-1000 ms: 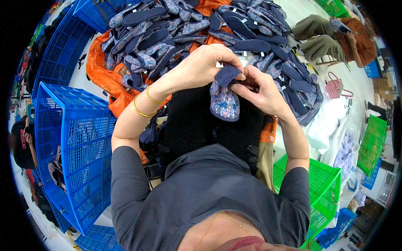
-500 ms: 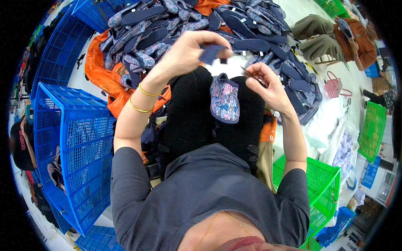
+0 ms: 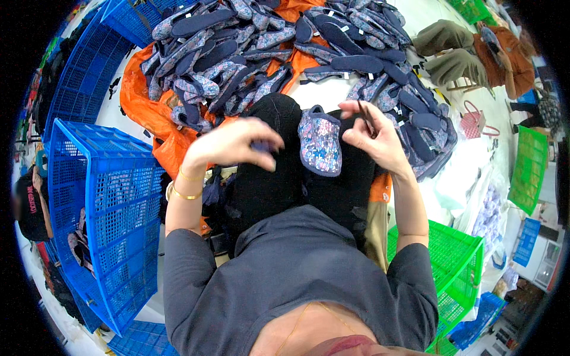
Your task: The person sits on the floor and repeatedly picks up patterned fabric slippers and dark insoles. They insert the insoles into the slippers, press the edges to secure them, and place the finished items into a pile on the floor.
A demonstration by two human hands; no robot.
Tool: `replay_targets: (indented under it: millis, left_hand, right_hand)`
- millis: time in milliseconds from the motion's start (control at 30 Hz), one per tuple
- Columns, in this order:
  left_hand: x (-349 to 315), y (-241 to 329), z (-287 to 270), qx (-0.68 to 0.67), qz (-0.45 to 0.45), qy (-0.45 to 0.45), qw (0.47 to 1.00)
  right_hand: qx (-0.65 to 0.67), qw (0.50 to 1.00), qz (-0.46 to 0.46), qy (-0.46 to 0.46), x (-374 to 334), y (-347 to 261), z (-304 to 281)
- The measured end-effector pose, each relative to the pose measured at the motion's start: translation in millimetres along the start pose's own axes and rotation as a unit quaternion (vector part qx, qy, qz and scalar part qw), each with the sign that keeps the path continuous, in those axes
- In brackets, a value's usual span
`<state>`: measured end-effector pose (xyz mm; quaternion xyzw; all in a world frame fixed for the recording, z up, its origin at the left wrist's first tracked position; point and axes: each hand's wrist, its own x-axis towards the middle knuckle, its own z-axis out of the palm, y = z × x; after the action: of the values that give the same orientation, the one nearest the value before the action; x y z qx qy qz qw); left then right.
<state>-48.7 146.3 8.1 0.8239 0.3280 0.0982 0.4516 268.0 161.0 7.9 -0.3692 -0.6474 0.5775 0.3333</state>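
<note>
Two bare hands hover over a black-clad lap (image 3: 261, 193), the left blurred, the right clearer. The left hand (image 3: 234, 145) has its fingers spread and curved above one thigh; a dark blue patch (image 3: 261, 146) shows beneath them, but the blur leaves it uncertain whether anything is held. The right hand (image 3: 380, 139) grasps a slim dark tool (image 3: 367, 117) pointing away from the body, its exact kind too small to make out.

Between the hands, a floral slipper (image 3: 320, 145) rests on the lap, toward the right thigh and just beside the right fingertips, with no clear grip on it. That is the likely weak spot: a shift of the knees could send it sliding to the floor. The tool, so near the printed fabric, could snag or nick it if the hand dips carelessly, or catch the trousers.

Ahead of the knees, a pile of slippers (image 3: 202, 22) in similar print spills over an orange sheet (image 3: 139, 107); a slipper dropped there might be hard to tell from the rest. A blue crate (image 3: 127, 207) stands at left and a green crate (image 3: 445, 249) at right. Farther off, a co-worker (image 3: 504, 65) in brown sits near a red-and-white handbag (image 3: 473, 126).
</note>
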Motion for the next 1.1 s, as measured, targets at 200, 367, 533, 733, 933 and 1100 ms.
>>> replay_targets:
  millis: [200, 367, 533, 733, 933, 1100]
  left_hand:
    - [2.9, -15.0, 61.8, -0.527, -0.088, -0.023, 0.845]
    - [41.6, 6.8, 101.4, -0.586, -0.073, 0.213, 0.779]
    - [54.1, 2.2, 115.9, -0.574, 0.0, 0.284, 0.768]
    - [67.5, -32.6, 135.7, -0.831, 0.238, -0.016, 0.502]
    - [50.0, -11.6, 134.0, -0.878, 0.228, -0.045, 0.419]
    - [49.3, -18.6, 127.5, -0.929, 0.132, -0.08, 0.337]
  right_hand:
    - [-0.216, 0.954, -0.191, -0.076, -6.1, -21.6, 54.1]
    - [-0.356, 0.868, -0.27, -0.215, -30.6, 2.8, 72.0]
    - [-0.204, 0.936, -0.282, -0.055, -42.3, 3.6, 50.1]
    - [0.041, 0.976, -0.045, 0.211, -36.6, 1.7, 33.1]
    - [0.022, 0.973, 0.002, 0.231, -16.1, 5.1, 47.9]
    - [-0.018, 0.976, -0.003, 0.216, -17.3, 18.0, 34.8]
